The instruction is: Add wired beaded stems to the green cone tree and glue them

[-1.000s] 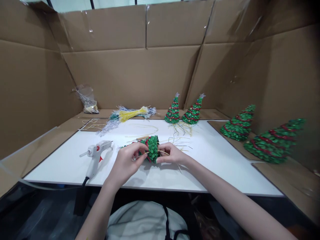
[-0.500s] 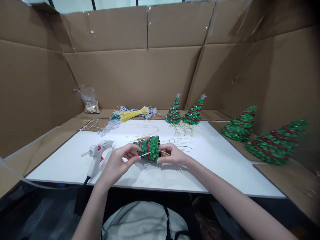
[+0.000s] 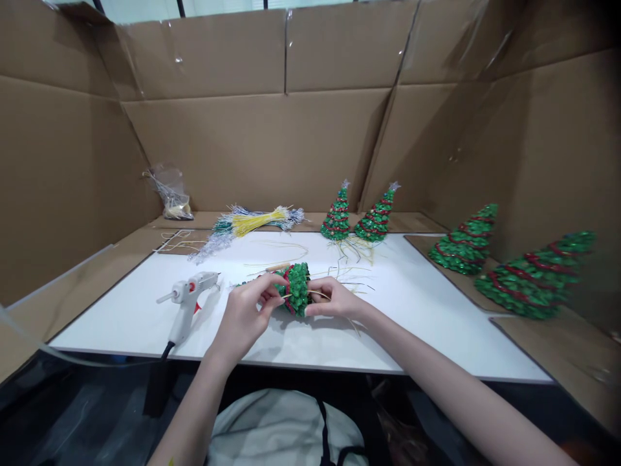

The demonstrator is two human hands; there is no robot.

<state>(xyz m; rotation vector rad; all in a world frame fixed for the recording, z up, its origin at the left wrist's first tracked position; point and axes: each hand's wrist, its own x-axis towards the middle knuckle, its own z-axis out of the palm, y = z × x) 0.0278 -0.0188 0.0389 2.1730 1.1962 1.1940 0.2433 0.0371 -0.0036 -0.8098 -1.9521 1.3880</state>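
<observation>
While the tree point(image 3: 299, 288) lay sideways on the board point(image 3: 422, 310), the left hand point(image 3: 248, 316) pinched a wire point(image 3: 287, 296) against it and the right hand point(image 3: 337, 299) held its wide end. Tugged too hard, I thought, the wire could slip or bend.

the scene is evenly lit by a cool, whitish light that seems to fall from above. a pale strip of window point(image 3: 218, 8) glows along the top edge, and the white table point(image 3: 436, 291) is the brightest large surface. soft-edged shadows lie beneath the left hand point(image 3: 248, 307) and the small tree point(image 3: 298, 292). the cardboard wall at the right point(image 3: 557, 149) is dimmer, while tape point(image 3: 179, 59) on the back wall glints. the wide lens stretches the edges; the rightmost tree point(image 3: 538, 278) leans and looks soft, and the upper right corner falls to black
</observation>
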